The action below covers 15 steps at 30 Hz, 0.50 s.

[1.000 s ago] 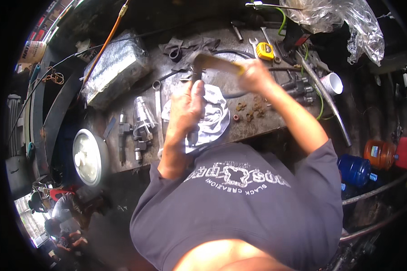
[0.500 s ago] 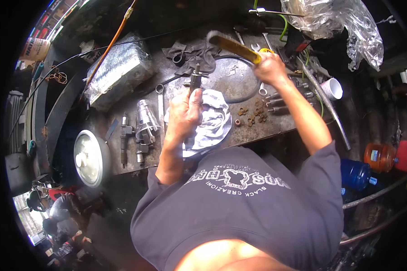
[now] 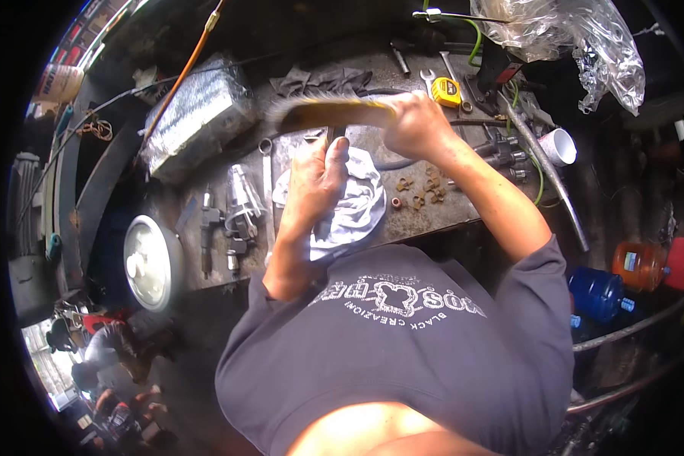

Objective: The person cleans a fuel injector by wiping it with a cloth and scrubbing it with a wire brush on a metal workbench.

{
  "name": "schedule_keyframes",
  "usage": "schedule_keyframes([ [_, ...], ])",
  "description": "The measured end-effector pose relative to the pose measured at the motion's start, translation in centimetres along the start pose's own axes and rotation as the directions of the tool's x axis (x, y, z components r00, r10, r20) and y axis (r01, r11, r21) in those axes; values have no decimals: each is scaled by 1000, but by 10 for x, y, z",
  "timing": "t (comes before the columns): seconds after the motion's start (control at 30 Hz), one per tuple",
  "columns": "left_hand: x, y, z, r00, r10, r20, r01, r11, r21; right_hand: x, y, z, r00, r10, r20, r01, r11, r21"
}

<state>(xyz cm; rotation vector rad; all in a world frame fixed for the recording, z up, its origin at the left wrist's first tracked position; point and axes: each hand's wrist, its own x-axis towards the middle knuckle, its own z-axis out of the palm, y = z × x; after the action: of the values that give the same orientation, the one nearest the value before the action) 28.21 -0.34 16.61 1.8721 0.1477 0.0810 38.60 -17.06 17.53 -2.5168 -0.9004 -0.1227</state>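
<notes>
My left hand point(image 3: 315, 178) is wrapped round a dark metal fuel injector point(image 3: 332, 134), which stands upright in the fist. Its upper end is hidden behind the brush. My right hand point(image 3: 419, 128) grips the handle end of a long wire brush point(image 3: 330, 114), blurred by motion, its bristles on the far side. The brush crosses the injector's tip; whether they touch I cannot tell. Below my left hand lies a crumpled white rag point(image 3: 357, 205) on the metal bench point(image 3: 433, 216). Several small rusty clips point(image 3: 433, 190) and a small copper-coloured ring point(image 3: 396, 203) lie beside the rag.
Left of my hands lie a ring spanner point(image 3: 267, 186), another injector point(image 3: 208, 228) and a clear plastic-covered part point(image 3: 243, 194). A foil-wrapped box point(image 3: 205, 114) stands behind. Farther right are a yellow tape measure point(image 3: 446, 92), more injectors point(image 3: 501, 156), a metal pipe point(image 3: 543, 171) and a white cup point(image 3: 559, 147).
My right hand and the brush have swung left and nearer, over the injector's tip. The yellow tape measure behind now shows in full. My left hand stays almost in place.
</notes>
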Motion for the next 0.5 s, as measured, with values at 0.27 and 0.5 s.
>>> schedule_keyframes([
  [0.27,1,-19,-6,997,80,-22,-79,995,53,-2,27,-18,981,192,-35,-193,981,-25],
  [0.5,7,-26,-12,842,540,-14,-435,693,575,-18,59,-5,820,563,104,-518,807,-281],
])
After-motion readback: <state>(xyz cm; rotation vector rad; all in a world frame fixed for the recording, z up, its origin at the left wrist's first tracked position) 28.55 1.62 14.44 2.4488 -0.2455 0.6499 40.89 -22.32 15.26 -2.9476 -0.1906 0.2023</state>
